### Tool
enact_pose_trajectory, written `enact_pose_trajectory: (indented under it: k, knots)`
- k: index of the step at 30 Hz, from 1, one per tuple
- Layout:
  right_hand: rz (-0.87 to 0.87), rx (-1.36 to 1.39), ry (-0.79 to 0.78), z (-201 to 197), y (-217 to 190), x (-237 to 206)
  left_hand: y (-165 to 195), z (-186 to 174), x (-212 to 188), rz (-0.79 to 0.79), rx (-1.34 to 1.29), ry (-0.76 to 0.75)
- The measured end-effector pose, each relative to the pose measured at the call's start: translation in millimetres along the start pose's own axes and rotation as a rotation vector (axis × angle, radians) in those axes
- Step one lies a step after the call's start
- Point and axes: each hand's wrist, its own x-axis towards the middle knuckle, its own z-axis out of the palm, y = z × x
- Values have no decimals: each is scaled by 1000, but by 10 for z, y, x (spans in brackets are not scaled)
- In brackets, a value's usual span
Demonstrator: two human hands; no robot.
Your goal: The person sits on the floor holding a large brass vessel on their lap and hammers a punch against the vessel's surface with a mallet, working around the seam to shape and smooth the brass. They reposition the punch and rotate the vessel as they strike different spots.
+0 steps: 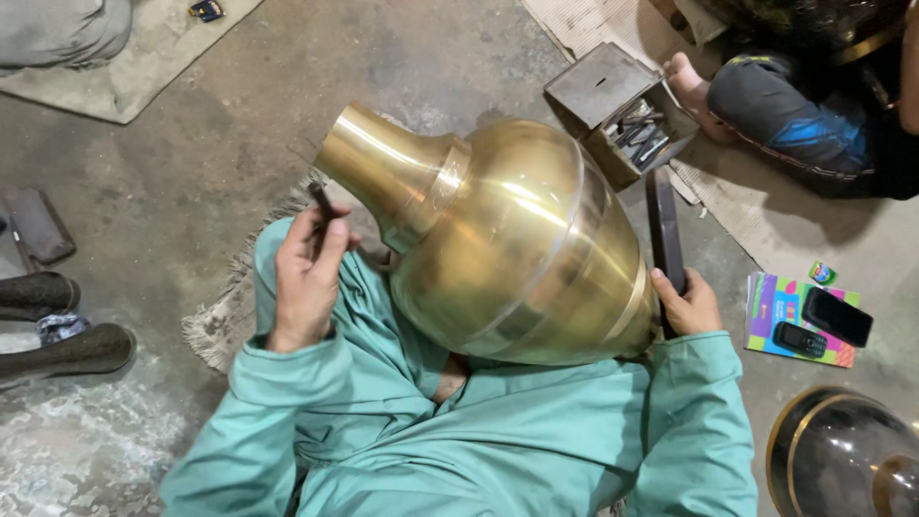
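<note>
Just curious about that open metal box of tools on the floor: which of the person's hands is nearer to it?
Right. The right hand holds a dark flat bar just below the metal box; the left hand is across the brass vase.

1 head camera looks steeply down, close over the lap.

wearer: loose teal-green long-sleeved garment, cuffs ending at both wrists, creased fabric filling lower centre of frame; hands bare.
</note>
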Motion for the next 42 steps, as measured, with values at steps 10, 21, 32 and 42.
enact_pose_trajectory:
  k: [10,21,32,42]
  knots:
    - [30,-183,30,-157,-379,-126,528,421,718,94,304,-400]
    - [54,17,7,-162,-186,-198,268,715,954,-75,-113,-524]
    - [-244,43,45,-233,-1022,-327,558,715,1251,157,206,-842]
    - [-426,-514,-101,-163,-1839,-305,660,825,1440,295,568,-1005]
